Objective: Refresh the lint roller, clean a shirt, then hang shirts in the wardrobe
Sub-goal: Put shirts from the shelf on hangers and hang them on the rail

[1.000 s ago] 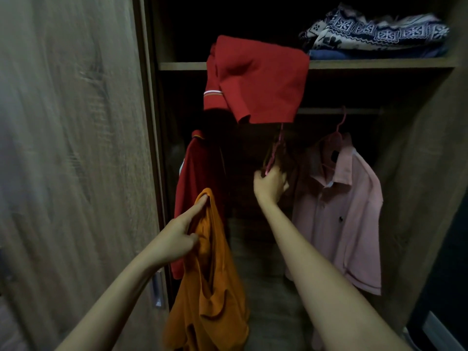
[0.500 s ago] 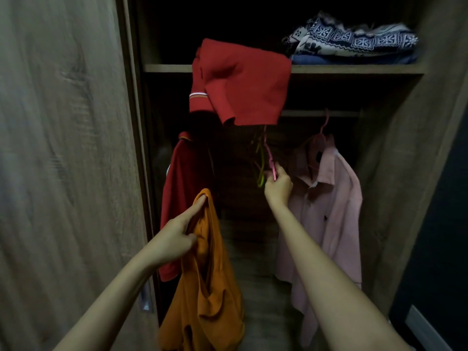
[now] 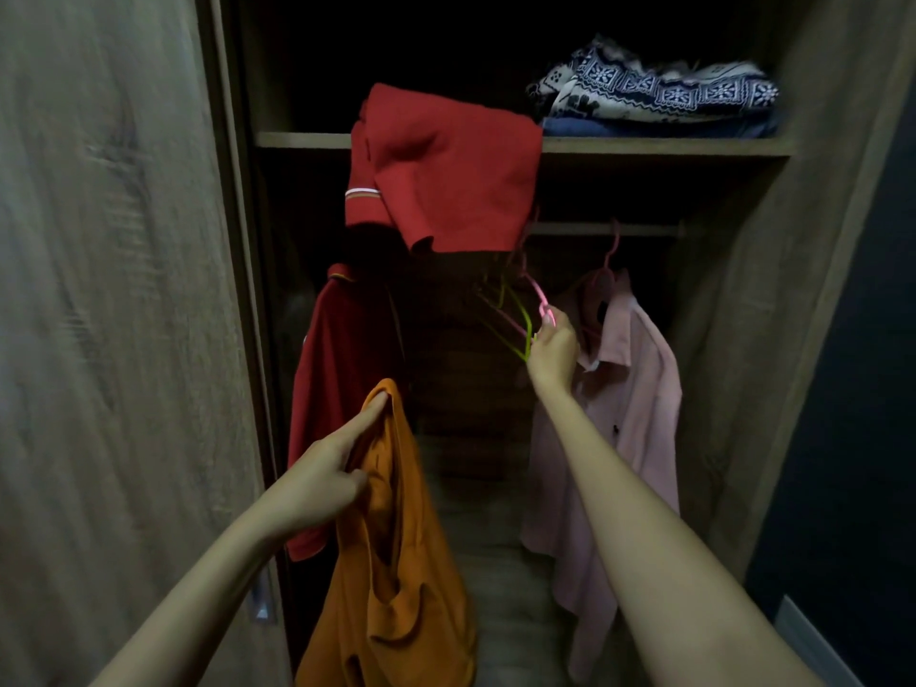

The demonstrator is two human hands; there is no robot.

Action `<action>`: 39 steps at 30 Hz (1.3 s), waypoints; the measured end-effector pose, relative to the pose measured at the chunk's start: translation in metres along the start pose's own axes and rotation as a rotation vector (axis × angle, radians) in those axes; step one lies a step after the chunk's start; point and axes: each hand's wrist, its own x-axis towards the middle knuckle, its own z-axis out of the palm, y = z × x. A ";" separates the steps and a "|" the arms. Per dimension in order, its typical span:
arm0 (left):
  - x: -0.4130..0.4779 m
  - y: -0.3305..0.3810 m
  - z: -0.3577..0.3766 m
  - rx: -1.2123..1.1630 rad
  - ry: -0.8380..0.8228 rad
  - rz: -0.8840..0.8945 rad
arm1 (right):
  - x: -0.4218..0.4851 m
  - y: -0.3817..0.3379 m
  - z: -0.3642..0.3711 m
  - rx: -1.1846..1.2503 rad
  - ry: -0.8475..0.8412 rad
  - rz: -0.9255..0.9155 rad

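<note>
The left hand (image 3: pixel 322 483) grips a limp orange shirt (image 3: pixel 396 562) — the right hand (image 3: pixel 552 352) pinches a thin pink hanger (image 3: pixel 538 296).

Home bedroom, wooden wardrobe (image 3: pixel 114 290), hung shirts (image 3: pixel 629 389), folded clothes (image 3: pixel 654 91)

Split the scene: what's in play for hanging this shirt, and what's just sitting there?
In play:
orange shirt, gripped by the left hand
pink hanger, pinched by the right hand
wardrobe rail

Just there:
red shirt draped over the shelf edge
dark red shirt and pink shirt, already hanging
green hangers
folded patterned cloth on the shelf
</note>
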 end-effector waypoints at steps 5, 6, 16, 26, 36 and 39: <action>0.002 0.004 0.007 0.018 0.000 -0.001 | 0.002 0.000 -0.018 0.030 0.028 -0.032; 0.002 0.005 0.008 0.016 0.003 0.003 | -0.001 0.002 -0.023 0.025 0.024 -0.048; 0.008 0.013 0.024 0.053 -0.022 0.016 | -0.114 0.016 -0.125 0.136 0.181 -0.048; 0.004 0.037 0.054 0.116 -0.033 -0.017 | -0.200 0.037 -0.177 0.062 -0.043 0.129; 0.012 0.048 0.074 0.116 -0.055 0.005 | -0.286 0.035 -0.193 0.180 -0.290 0.328; 0.011 0.053 0.076 0.141 -0.061 0.005 | -0.278 0.026 -0.197 0.232 -0.297 0.275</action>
